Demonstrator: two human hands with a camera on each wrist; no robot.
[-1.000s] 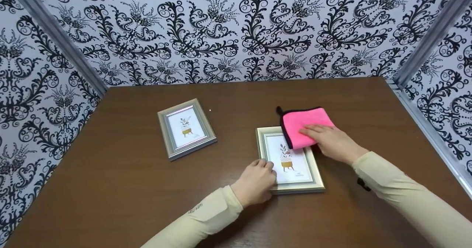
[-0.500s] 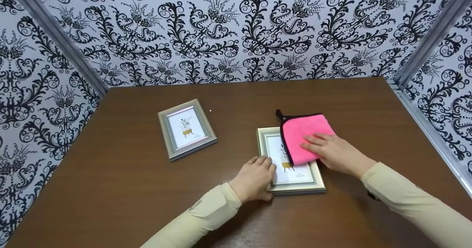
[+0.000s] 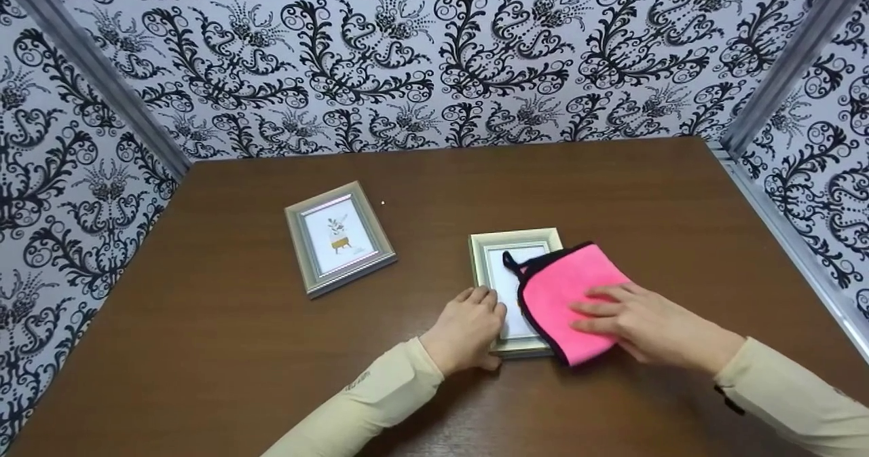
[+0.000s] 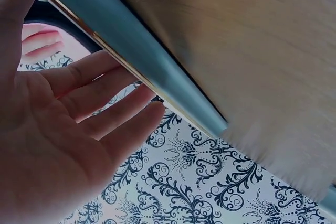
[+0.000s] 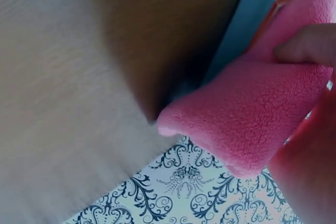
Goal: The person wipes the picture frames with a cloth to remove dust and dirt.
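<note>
A pale gold picture frame (image 3: 510,238) lies on the table with its botanical print mostly covered. Across its right side and near edge spreads a pink cleaning cloth (image 3: 567,307) with black edging and a hanging loop. My right hand (image 3: 655,321) holds the cloth against the frame, fingers spread on top; in the right wrist view the thumb (image 5: 307,45) presses into the cloth's fold. My left hand (image 3: 465,331) grips the frame's near left corner. Its fingers (image 4: 110,90) reach over the frame's side in the left wrist view.
Another picture frame (image 3: 339,240) with a similar print lies at an angle to the left on the brown table (image 3: 224,348). Patterned black-and-white walls (image 3: 434,56) with metal corner posts enclose the back and sides.
My right hand has drawn the cloth from the frame's far right corner down to its near edge, uncovering the top. The left hand stays at the near left corner.
</note>
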